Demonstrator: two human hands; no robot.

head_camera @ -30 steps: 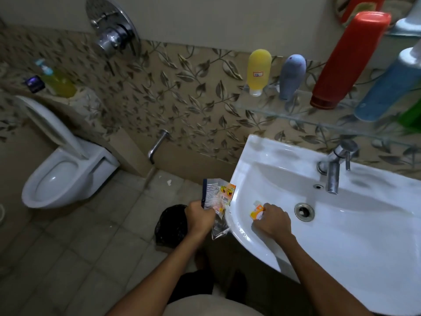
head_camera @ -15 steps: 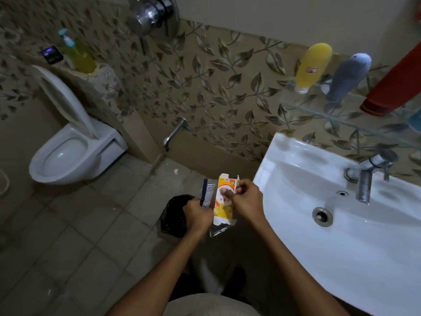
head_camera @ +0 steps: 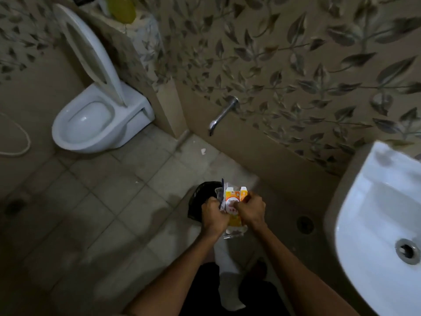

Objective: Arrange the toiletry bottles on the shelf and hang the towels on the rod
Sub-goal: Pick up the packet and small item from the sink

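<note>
Fingers of both hands are curled tight around a small bundle of packaging held out in front of the body. The left hand (head_camera: 215, 215) is clenched on the left side of it, where a dark blue strip and some crumpled clear plastic (head_camera: 234, 232) stick out above and below the fist. The right hand (head_camera: 251, 210) pinches the top right part of a small orange and white cardboard carton (head_camera: 232, 201), whose open flaps stand up just above the knuckles. The two hands almost touch, with the carton squeezed between them. Just behind the hands, on the pale tiled floor (head_camera: 109, 201), sits a bin lined with a black plastic bag (head_camera: 202, 197); the bundle is held over its near right edge. At the right border, part of a white ceramic washbasin (head_camera: 376, 224) shows, with its metal drain (head_camera: 407, 250) near the frame edge. A white wall-hung toilet (head_camera: 95, 124) with its lid raised stands at the upper left. A chrome spout (head_camera: 222, 116) juts from the base of the leaf-patterned tiled wall (head_camera: 296, 65). On the ledge behind the toilet a yellow-green bottle (head_camera: 121, 9) is cut off by the top edge. This view shows no shelf or rod, and of the toiletry bottles only that one.
</note>
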